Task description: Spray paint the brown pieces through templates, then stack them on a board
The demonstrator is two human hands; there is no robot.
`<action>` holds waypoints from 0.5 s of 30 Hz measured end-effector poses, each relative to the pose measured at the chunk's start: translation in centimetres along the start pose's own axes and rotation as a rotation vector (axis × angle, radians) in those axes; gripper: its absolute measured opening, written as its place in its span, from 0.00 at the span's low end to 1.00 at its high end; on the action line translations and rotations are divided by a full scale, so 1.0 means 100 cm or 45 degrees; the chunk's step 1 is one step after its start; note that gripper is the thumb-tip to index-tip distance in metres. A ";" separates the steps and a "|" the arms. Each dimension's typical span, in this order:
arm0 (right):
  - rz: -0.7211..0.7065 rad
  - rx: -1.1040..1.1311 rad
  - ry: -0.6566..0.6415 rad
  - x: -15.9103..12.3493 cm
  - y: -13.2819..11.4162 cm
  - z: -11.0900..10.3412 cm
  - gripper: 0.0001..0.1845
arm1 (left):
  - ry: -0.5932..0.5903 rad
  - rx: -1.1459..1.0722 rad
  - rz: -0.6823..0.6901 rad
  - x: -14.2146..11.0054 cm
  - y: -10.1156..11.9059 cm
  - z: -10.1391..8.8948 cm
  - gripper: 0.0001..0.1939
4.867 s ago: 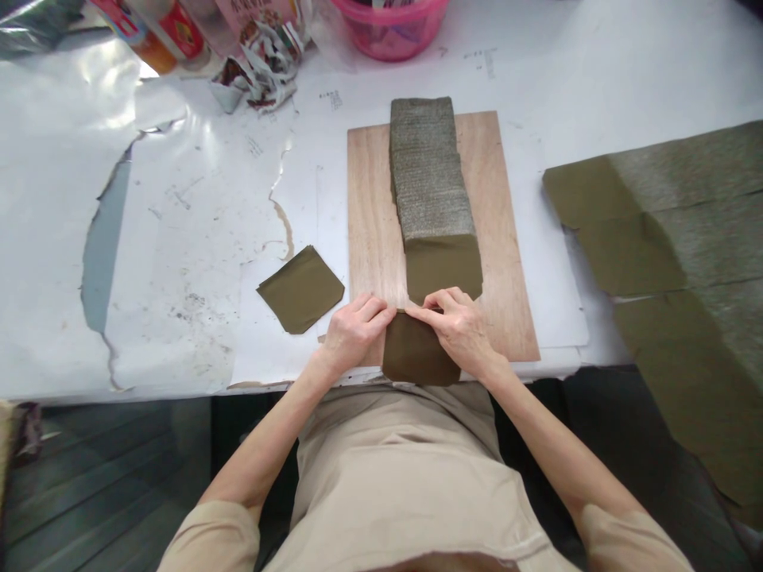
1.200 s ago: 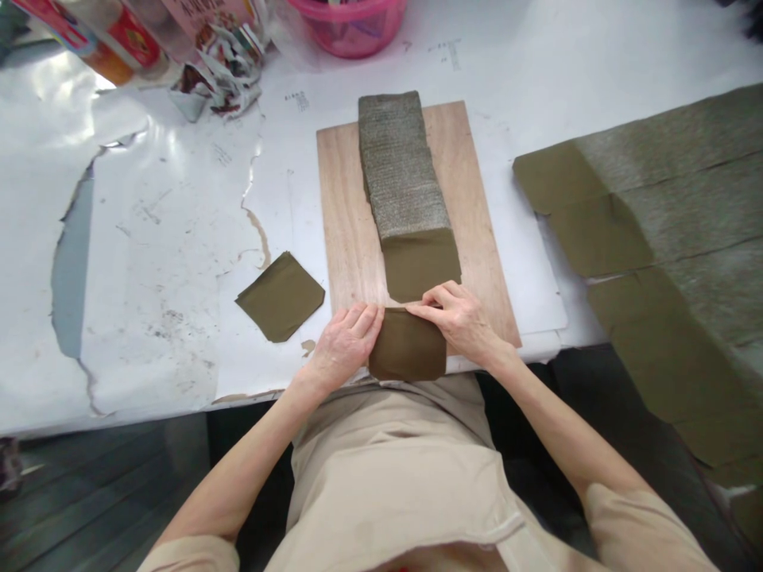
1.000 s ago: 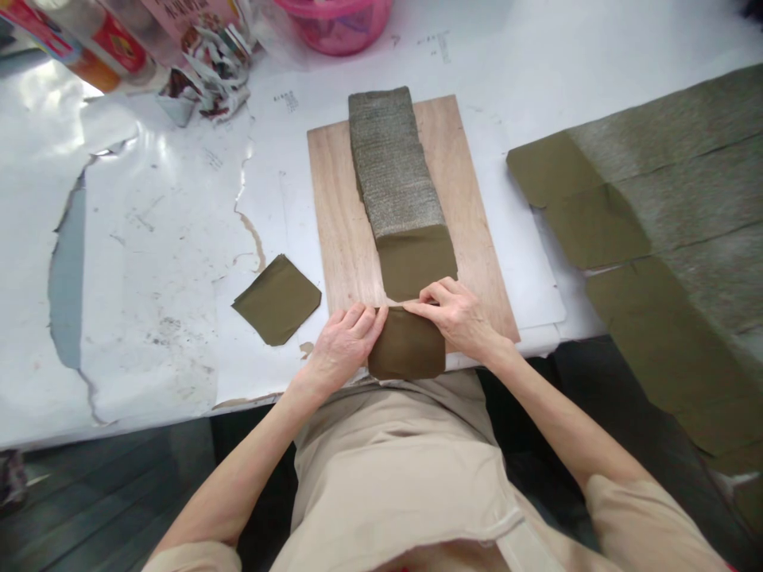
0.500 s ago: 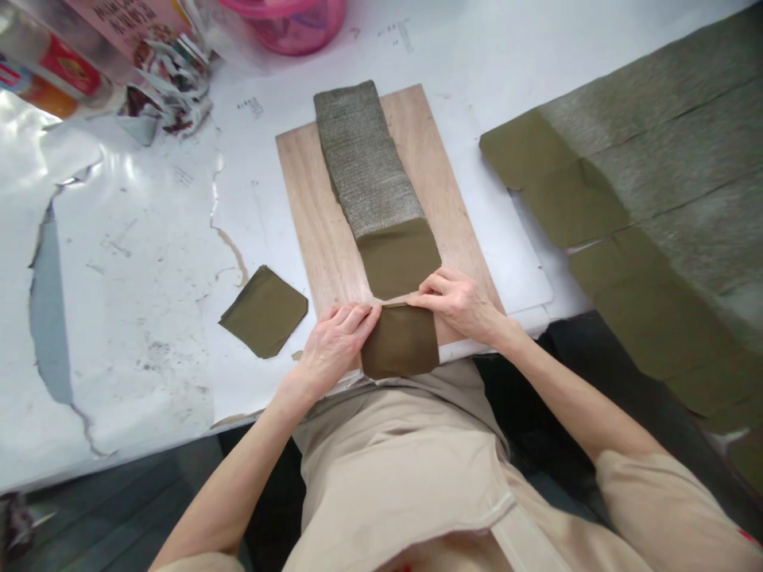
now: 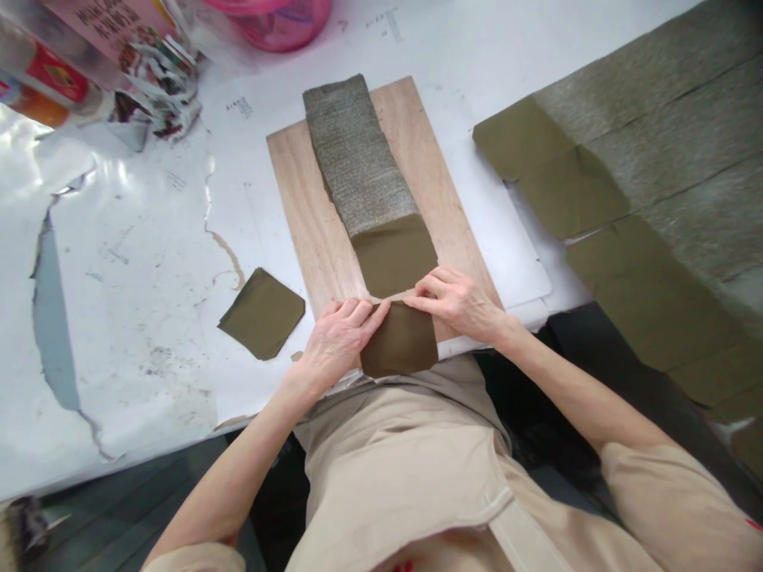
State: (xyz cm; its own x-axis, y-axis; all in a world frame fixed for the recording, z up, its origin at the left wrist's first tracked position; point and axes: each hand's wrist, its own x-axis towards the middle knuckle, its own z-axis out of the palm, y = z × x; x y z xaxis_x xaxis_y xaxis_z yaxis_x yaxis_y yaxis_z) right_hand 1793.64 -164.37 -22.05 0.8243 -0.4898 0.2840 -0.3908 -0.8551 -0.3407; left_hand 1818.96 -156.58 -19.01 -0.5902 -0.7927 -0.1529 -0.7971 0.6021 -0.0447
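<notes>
A small olive-green fabric piece (image 5: 399, 343) lies at the front edge of the wooden board (image 5: 414, 119), its near end hanging over the table edge. My left hand (image 5: 339, 334) presses its far left corner, fingers together on the edge. At the far right corner, my right hand (image 5: 456, 302) pinches the same edge between thumb and fingers. Just beyond, a longer fabric strip (image 5: 366, 163) runs up the board, grey and rough over most of its length, smooth olive at the near end. Left of the board lies a small stack of olive fabric pieces (image 5: 262, 314).
Large overlapping grey-and-olive fabric panels (image 5: 644, 175) cover the right side. A pink basket (image 5: 280, 24) stands at the back. Bottles (image 5: 53, 75) and a crumpled packet (image 5: 164, 87) sit at the back left. The white table covering (image 5: 149, 302) is torn at the left.
My left index finger has slid rightward along the fabric's far edge, nearer to my right hand. The narrow fold seen there earlier now looks flattened. The whole view has shifted slightly.
</notes>
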 end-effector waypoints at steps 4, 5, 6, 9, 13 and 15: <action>-0.008 -0.056 -0.005 0.001 -0.001 -0.001 0.15 | 0.075 0.022 0.012 0.004 0.004 0.004 0.23; -0.008 -0.060 -0.001 0.001 -0.002 -0.001 0.15 | 0.093 0.018 0.019 0.004 0.005 0.004 0.23; -0.006 -0.058 0.004 0.001 -0.001 -0.001 0.15 | 0.105 0.012 0.028 0.004 0.007 0.005 0.23; 0.004 -0.029 0.026 0.000 0.000 0.000 0.15 | 0.096 -0.004 0.035 0.006 0.009 0.003 0.24; 0.026 0.043 0.045 -0.003 0.004 0.001 0.15 | 0.018 -0.005 0.019 0.012 0.010 -0.003 0.25; 0.031 0.052 0.045 -0.005 0.006 0.001 0.16 | -0.041 0.005 0.022 0.015 0.010 -0.007 0.26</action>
State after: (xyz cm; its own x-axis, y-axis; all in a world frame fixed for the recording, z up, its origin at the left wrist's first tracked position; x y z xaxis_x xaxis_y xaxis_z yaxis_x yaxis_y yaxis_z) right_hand 1793.09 -164.62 -22.51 0.7994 -0.5169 0.3063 -0.3929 -0.8354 -0.3844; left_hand 1817.20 -157.22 -18.56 -0.5992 -0.7789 -0.1854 -0.7865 0.6159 -0.0458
